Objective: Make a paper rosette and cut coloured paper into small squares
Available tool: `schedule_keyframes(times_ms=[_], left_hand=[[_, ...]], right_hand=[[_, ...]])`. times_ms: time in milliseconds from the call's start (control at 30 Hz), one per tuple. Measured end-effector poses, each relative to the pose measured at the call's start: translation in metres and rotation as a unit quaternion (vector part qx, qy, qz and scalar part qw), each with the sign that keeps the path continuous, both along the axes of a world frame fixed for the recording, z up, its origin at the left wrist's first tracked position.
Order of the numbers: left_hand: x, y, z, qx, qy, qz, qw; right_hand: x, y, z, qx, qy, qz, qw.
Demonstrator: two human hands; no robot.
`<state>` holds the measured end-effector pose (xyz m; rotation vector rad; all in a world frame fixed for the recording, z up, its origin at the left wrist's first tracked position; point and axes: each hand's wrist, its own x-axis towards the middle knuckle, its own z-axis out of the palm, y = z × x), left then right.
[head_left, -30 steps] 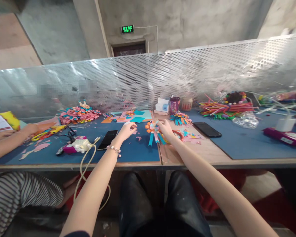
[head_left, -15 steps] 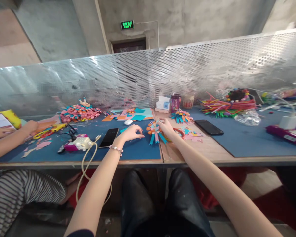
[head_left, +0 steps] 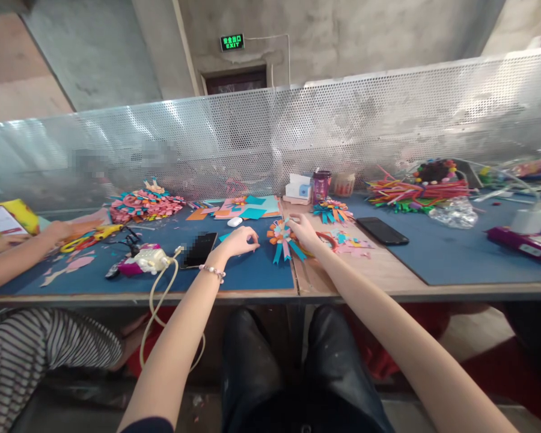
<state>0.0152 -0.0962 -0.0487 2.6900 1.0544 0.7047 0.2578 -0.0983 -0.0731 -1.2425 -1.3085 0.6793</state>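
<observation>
My right hand point(head_left: 305, 232) pinches the edge of a multicoloured paper flower point(head_left: 280, 238) with orange, blue and pink strips, which lies at the seam between the blue mat point(head_left: 252, 273) and the bare wooden tabletop point(head_left: 342, 273). Just left of the flower, my left hand point(head_left: 238, 240) rests on the mat with its fingers curled into a pinch; what it holds, if anything, is too small to see. A small white oval object point(head_left: 234, 222) lies on the mat just beyond that hand. A black phone point(head_left: 199, 249) is beside my left wrist.
A glue gun point(head_left: 146, 261) with a looping cable and yellow scissors point(head_left: 90, 237) lie at the left, near a co-worker's arm point(head_left: 22, 255). Paper piles point(head_left: 144, 205), a cup point(head_left: 320, 187), another flower point(head_left: 331, 211), a second phone point(head_left: 382, 231) and coloured strips point(head_left: 410, 193) line the perforated screen point(head_left: 342, 126).
My left hand has drawn back and to the right, toward the flower, uncovering the white oval object on the mat. My right hand stays on the flower.
</observation>
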Motion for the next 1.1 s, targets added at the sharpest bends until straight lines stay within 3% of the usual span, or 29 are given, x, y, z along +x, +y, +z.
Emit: schedule_keyframes(times_ms=[300,533,667,733,867,1000,1100], left_hand=[[0.001,-0.003,0.005,-0.08,-0.122,0.004,0.989],[-0.003,0.001,0.003,-0.081,-0.102,0.056,0.99],[0.0,-0.004,0.009,-0.154,-0.201,0.009,0.967],[0.003,-0.006,0.011,-0.178,-0.248,-0.028,0.952],[0.009,-0.006,0.007,-0.231,-0.35,-0.062,0.906],[0.013,-0.004,0.0,-0.317,-0.39,-0.102,0.858],[0.015,-0.004,-0.002,-0.334,-0.387,-0.114,0.852]], right_hand=[[-0.007,-0.011,0.004,0.039,-0.141,0.007,0.989],[-0.007,-0.009,0.003,0.098,-0.266,-0.068,0.957],[-0.009,-0.012,0.006,0.139,-0.297,-0.071,0.942],[-0.013,-0.019,0.01,0.172,-0.311,-0.04,0.934],[-0.025,-0.036,0.018,0.217,-0.302,0.096,0.923],[-0.033,-0.047,0.025,0.161,-0.233,0.194,0.939],[-0.035,-0.052,0.028,0.089,-0.148,0.241,0.955]])
